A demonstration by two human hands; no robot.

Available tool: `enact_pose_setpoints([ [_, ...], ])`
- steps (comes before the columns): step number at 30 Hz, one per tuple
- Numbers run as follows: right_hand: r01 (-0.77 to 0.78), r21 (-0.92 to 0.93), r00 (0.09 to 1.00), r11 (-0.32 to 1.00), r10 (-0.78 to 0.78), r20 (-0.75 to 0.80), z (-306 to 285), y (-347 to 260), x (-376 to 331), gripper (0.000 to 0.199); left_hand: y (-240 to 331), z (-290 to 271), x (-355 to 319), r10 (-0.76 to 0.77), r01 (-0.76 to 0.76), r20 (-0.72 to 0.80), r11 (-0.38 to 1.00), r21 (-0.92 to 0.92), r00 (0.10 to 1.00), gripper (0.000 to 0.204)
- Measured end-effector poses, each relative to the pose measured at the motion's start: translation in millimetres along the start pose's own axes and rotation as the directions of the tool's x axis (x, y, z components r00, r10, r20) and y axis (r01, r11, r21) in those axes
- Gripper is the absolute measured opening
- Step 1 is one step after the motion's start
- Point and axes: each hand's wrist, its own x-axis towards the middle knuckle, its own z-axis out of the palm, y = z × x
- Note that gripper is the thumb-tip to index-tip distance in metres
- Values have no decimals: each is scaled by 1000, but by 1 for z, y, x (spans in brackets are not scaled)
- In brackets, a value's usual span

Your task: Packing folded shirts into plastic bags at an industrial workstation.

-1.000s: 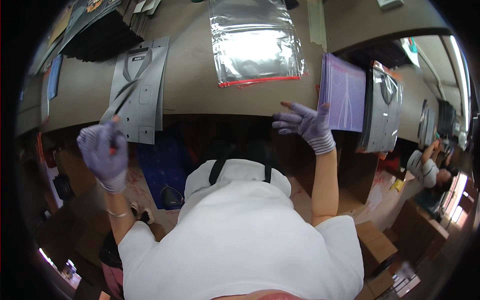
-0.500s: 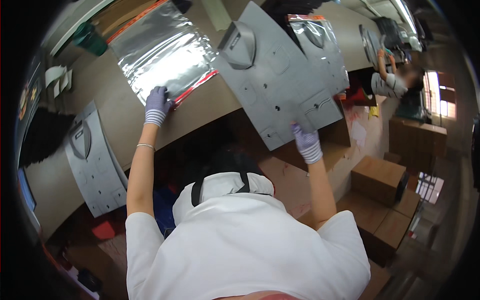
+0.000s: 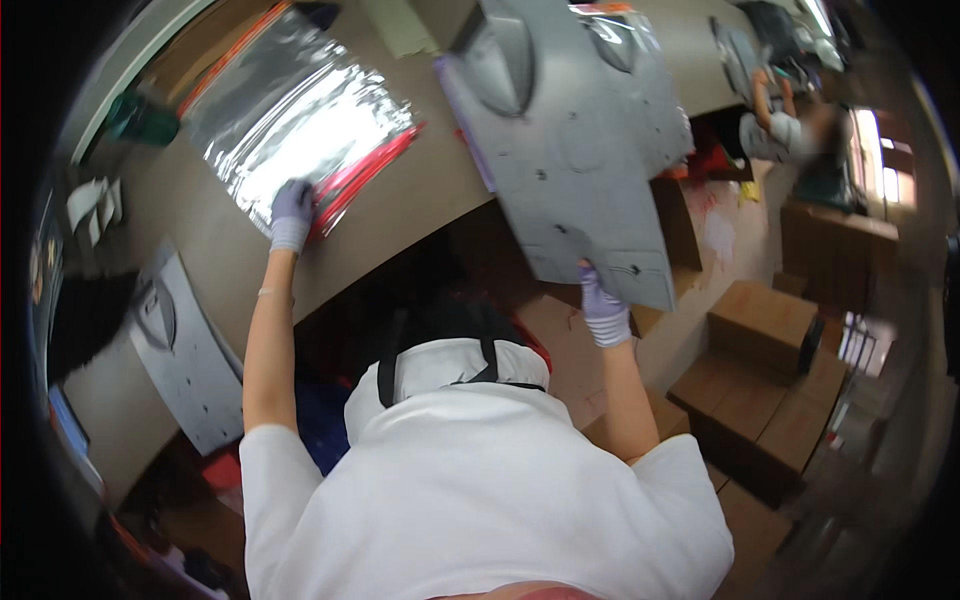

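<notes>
My left hand (image 3: 292, 212), in a striped purple-and-white glove, has its fingers closed at the near corner of a shiny clear plastic bag (image 3: 300, 110). The bag lies on a stack of such bags with red edges. In my right hand (image 3: 604, 308), gloved alike, is the lower edge of a folded grey shirt (image 3: 575, 170), its thumb on top and its other fingers hidden beneath. The shirt hangs partly past the table's near edge, collar at the far end. Motion blurs it, and a purple edge shows along its left side.
Another folded grey shirt (image 3: 185, 350) lies at the table's left end. Behind the held shirt is a bagged one (image 3: 645, 100). A green container (image 3: 143, 120) stands at the far left. Cardboard boxes (image 3: 755, 390) are stacked at my right; a co-worker (image 3: 775, 130) works farther along the table (image 3: 400, 240).
The held shirt has swung and tilted, its lower edge shifting slightly nearer. Under my left hand the bags' red edges have spread apart. The whole view has turned a little.
</notes>
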Motion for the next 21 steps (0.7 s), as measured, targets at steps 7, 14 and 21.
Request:
enact_pose_setpoints([
  [7,-15,140,994,990,-1,113,-18,3,-26,36,-6,-15,30,-297,337,161,828,-448,941,26],
  [14,70,160,966,985,-107,234,14,-62,-28,35,2,-11,27,-473,497,175,735,-461,863,23],
  [21,-130,180,955,975,74,289,56,-52,-34,33,7,-81,39,-558,80,-333,589,-804,760,16],
])
